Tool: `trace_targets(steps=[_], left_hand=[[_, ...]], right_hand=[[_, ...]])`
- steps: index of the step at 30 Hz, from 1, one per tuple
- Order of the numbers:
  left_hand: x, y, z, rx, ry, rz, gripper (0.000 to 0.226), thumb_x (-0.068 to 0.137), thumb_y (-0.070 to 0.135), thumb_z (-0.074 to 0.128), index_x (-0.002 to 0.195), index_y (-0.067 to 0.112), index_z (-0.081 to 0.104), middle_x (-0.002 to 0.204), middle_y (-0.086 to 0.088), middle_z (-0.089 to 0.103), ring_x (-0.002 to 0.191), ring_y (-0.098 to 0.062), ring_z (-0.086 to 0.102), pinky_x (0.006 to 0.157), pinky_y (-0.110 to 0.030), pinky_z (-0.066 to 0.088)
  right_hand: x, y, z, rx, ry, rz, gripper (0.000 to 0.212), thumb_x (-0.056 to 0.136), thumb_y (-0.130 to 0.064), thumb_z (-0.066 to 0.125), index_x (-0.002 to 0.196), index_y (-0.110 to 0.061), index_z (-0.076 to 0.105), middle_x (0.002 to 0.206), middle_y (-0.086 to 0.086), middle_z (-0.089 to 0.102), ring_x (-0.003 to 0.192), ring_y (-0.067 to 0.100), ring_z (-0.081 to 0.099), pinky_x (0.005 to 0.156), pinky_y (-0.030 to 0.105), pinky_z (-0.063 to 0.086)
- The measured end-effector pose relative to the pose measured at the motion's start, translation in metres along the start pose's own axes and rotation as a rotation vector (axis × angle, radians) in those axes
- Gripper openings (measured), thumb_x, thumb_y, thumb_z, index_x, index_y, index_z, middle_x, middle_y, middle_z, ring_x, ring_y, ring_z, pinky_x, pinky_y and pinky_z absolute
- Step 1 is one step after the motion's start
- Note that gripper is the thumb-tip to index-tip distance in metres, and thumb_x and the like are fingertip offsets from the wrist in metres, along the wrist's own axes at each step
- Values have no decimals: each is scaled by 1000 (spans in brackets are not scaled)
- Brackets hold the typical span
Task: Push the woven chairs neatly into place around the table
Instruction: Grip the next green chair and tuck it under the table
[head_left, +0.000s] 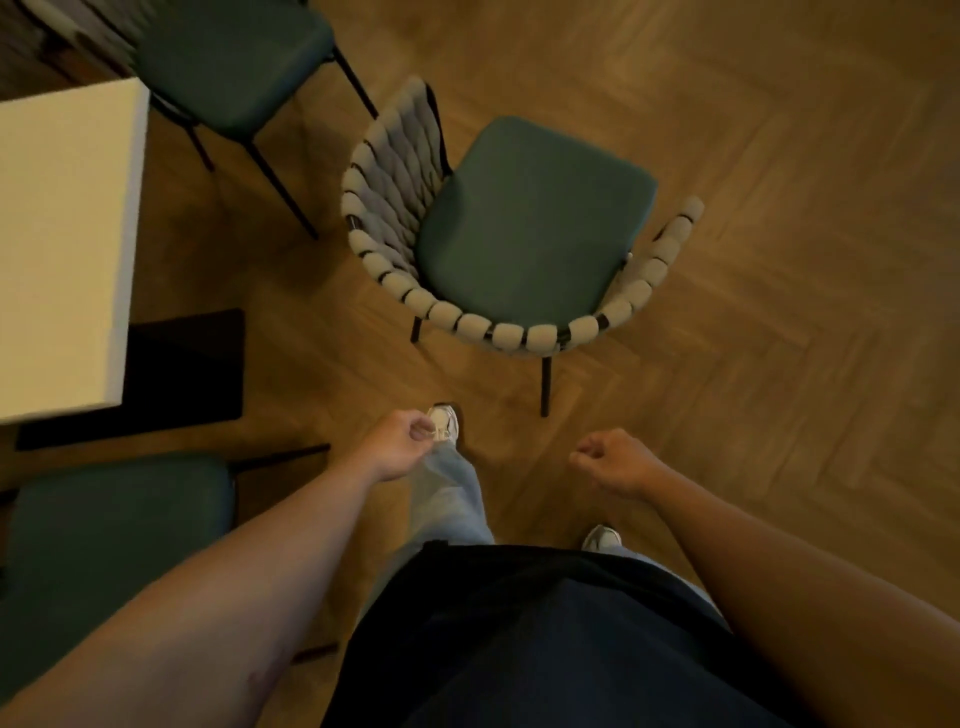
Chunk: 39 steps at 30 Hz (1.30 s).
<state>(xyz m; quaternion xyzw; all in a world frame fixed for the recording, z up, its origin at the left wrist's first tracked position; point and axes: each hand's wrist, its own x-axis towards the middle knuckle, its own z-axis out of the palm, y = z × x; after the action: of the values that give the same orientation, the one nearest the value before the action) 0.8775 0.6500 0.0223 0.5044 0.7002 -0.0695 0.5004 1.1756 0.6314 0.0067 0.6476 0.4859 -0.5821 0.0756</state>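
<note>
- Head view: a woven chair (519, 234) is seen on the wood floor (779, 260), out in the open to the right of the table (67, 249) and well apart from it.
- Its green seat is ringed by a curved back of pale woven bands; the back's rim is turned toward the person, and dark legs are seen beneath it.
- Nothing is touching this chair.
- A second chair (228, 62) is placed at the table's far corner, its seat beside the table edge.
- A third chair (104, 551) is seen at lower left, near the table's near edge; only its green seat and a dark leg are shown.
- A dark mat (176, 379) lies on the floor under the table's near corner.
- The left hand (400, 441) is held loosely curled, nothing gripped, above the left shoe.
- The right hand (608, 460) is likewise curled into a loose fist, holding nothing, short of the woven chair's back.
</note>
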Motion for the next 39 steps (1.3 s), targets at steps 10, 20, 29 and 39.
trace_targets(steps=[10,20,29,39], left_hand=[[150,51,-219,455,80,290,48,92,36,64,137,19,53,135,-6,56,124,-25,53,98,-38,46],[237,84,-235,1054,-110,509,71,83,60,57,142,25,45,144,-6,49,132,-28,44,106,-46,41],[273,65,-225,1457,-337,444,97,71,91,39,150,35,30,154,-3,42,142,-30,35,118,-59,14],[272,48,-224,1416,-243,557,99,65,97,25,142,38,43,143,2,55,134,-27,47,117,-60,11]], right_hand=[[101,-146,4,668,206,273,40,100,-34,56,131,-10,50,119,17,64,96,31,70,78,49,63],[145,-180,3,1431,224,508,57,100,-31,55,151,-20,31,143,28,45,108,42,64,84,50,59],[175,-169,20,1772,437,552,52,95,-15,64,142,-17,42,141,19,51,127,43,53,90,63,54],[191,-179,26,1800,552,594,59,91,-11,70,142,-12,41,138,21,56,123,41,58,85,62,55]])
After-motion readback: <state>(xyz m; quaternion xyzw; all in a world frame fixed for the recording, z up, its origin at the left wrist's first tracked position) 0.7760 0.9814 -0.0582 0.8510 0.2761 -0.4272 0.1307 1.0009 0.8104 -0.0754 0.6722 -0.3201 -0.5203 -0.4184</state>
